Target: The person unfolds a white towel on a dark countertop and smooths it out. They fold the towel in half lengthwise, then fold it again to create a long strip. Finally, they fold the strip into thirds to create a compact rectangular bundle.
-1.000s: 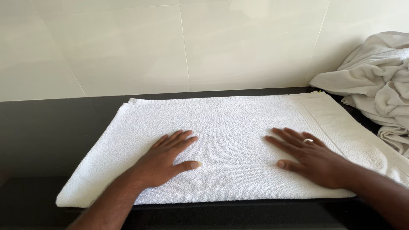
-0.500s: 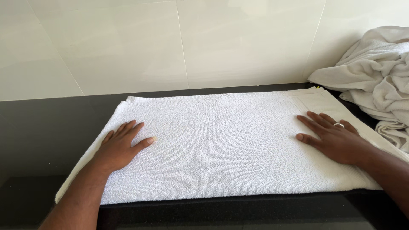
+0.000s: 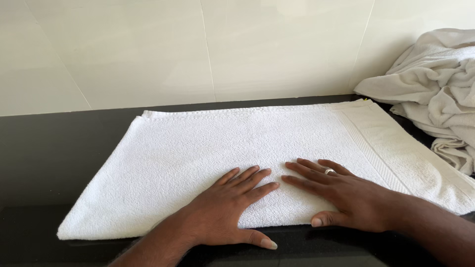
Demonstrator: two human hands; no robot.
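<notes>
A white folded towel (image 3: 208, 148) lies flat on a black countertop (image 3: 44, 148). My left hand (image 3: 230, 202) rests palm down on the towel's near edge, just left of its middle, fingers spread and pointing away and to the right. Beside it, my right hand (image 3: 346, 195) lies flat on the same edge, a ring on one finger, its fingertips almost meeting those of the left. Both thumbs reach over the towel's near edge onto the counter. Neither hand grips anything.
A heap of crumpled off-white cloth (image 3: 435, 89) sits at the right end of the counter, touching the towel's right end. A pale tiled wall (image 3: 208, 49) rises behind the counter.
Both hands have slid from the towel's left and right ends back to its middle, where they now lie close together at the near edge.
</notes>
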